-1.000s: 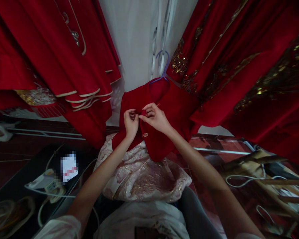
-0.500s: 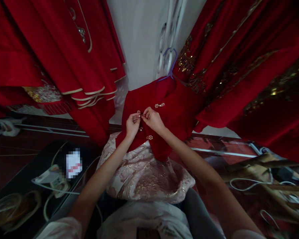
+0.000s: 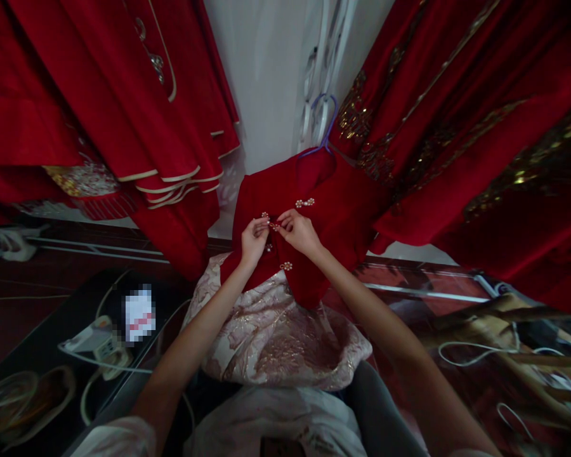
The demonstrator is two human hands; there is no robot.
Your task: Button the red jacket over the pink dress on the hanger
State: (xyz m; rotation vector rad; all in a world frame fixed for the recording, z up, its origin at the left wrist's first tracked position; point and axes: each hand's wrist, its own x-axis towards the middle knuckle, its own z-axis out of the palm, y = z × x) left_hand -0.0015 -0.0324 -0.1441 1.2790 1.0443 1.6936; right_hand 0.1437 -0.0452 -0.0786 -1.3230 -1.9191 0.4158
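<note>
The right hand point(image 3: 301, 233) pinches a floral clasp point(image 3: 274, 226) between thumb and fingertips, with almost no gap. The left hand point(image 3: 255, 240) makes a similarly narrow pinch just beside it, on the front edge of the red front-opening top point(image 3: 345, 219); whether that pinch takes cloth alone or clasp too is too small to tell. The hands meet at the opening, apparently so that both front edges can be controlled together. An upper floral clasp point(image 3: 305, 202) and a lower floral clasp point(image 3: 286, 266) show on the front. The top hangs from a purple hanger point(image 3: 325, 145), which likely carries its weight and leaves both hands free. Its lower edge overlaps pink brocade fabric point(image 3: 285, 346) spread over the lap. Red garments point(image 3: 99, 95) flank the work on both sides.
</note>
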